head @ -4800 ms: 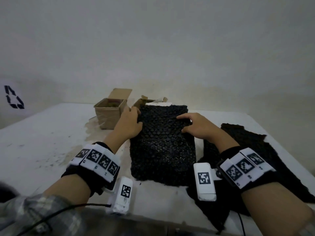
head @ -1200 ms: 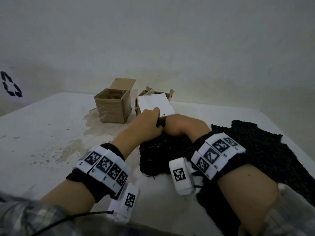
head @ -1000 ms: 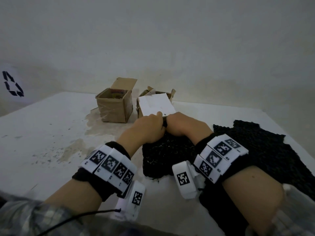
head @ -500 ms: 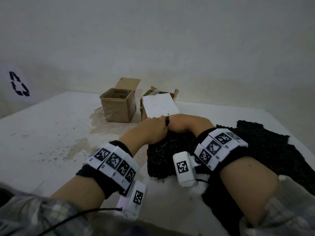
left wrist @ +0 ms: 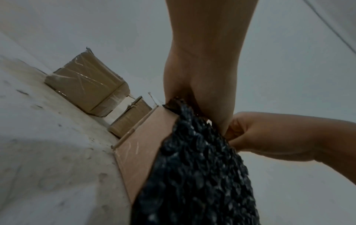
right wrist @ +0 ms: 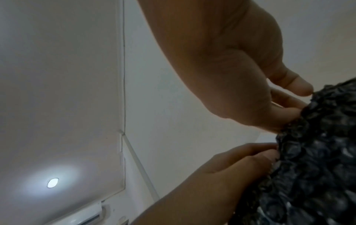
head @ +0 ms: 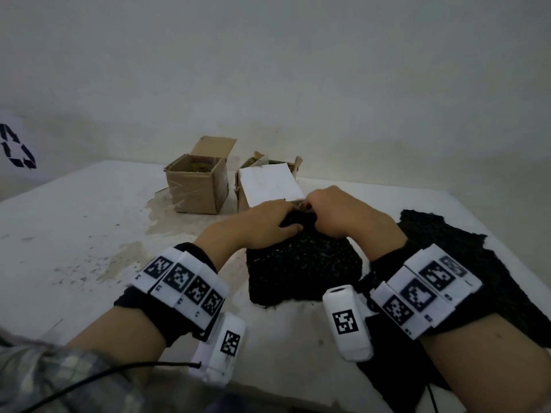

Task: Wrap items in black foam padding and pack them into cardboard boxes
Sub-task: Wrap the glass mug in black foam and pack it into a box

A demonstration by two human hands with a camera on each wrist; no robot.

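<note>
A sheet of black foam padding (head: 301,263) is bunched over a small cardboard box (left wrist: 142,146); the box's white face (head: 268,186) sticks out beyond my hands. My left hand (head: 277,219) grips the foam's far edge with curled fingers, thumb along the near side. Close against it, my right hand (head: 322,208) pinches the same edge. In the right wrist view the right hand's fingers (right wrist: 287,106) nip the foam (right wrist: 318,152), and the left hand (right wrist: 240,164) holds it from below. What lies under the foam is hidden.
An open cardboard box (head: 196,186) stands at the table's back, a second open box (head: 268,162) right of it. More black foam (head: 477,263) lies spread under my right forearm. The white table (head: 74,234) is stained; a wall rises behind.
The foam, earlier flat under my hands, is now gathered up over the box. In the last second both hands stayed together at its far edge, the right one rising slightly.
</note>
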